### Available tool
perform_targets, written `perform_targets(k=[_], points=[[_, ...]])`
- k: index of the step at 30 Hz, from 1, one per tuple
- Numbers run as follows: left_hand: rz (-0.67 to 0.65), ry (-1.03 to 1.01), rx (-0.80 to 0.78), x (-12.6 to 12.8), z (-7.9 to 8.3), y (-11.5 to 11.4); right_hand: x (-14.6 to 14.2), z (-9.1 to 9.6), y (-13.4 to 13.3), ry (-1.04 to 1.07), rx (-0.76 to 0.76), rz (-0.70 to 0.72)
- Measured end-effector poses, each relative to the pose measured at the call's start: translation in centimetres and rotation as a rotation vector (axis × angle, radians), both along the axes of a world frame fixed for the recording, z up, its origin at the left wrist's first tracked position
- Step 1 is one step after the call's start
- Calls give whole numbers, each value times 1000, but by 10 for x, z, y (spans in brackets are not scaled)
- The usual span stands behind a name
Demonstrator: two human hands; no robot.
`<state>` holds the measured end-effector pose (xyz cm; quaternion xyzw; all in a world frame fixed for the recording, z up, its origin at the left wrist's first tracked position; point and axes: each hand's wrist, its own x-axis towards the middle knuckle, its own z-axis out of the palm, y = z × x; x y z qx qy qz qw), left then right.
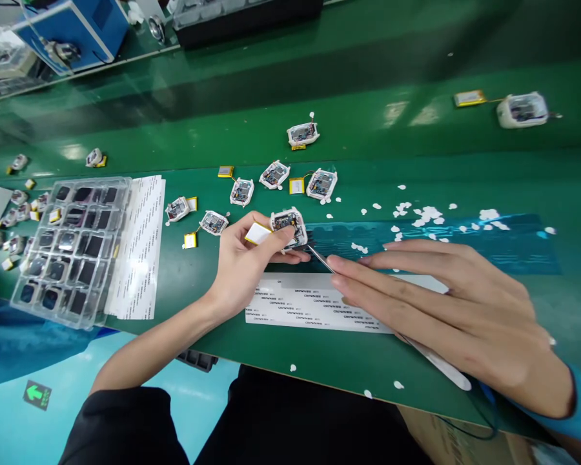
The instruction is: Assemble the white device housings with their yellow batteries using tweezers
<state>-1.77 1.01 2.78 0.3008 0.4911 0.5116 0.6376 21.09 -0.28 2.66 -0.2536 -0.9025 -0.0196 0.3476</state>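
My left hand [244,255] is closed on a small white-framed circuit module [288,224] with a yellow-edged battery pack [257,233] hanging from it, held just above the green bench. My right hand [445,307] lies over a white label sheet [303,303] with its fingers stretched out, pinching metal tweezers [322,258] whose tip reaches the module. The tweezers' white handle [443,366] sticks out beneath the palm.
Several more modules with batteries [274,174] lie scattered behind. A clear compartment tray [70,248] and label sheets [138,245] sit at left. A blue film strip [440,242] with white paper scraps [426,213] lies at right. Another module [523,108] rests far right.
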Motion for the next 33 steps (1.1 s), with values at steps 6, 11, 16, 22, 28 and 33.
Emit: perform_targets(k=[6, 11, 16, 22, 28, 33], points=[[-39, 96, 17, 1, -1, -4, 1, -3, -8, -70, -92, -94], [-49, 88, 29, 1, -3, -5, 4, -7, -5, -85, 39, -36], [-25, 87, 53, 4, -3, -6, 4, -7, 0, -96, 53, 18], [-2, 208, 84, 6, -10, -8, -1, -9, 0, -48, 20, 35], [2, 286, 162, 6, -13, -9, -4, -8, -6, 21, -106, -15], [-12, 297, 169, 6, -11, -9, -2, -8, -1, -4, -60, 15]])
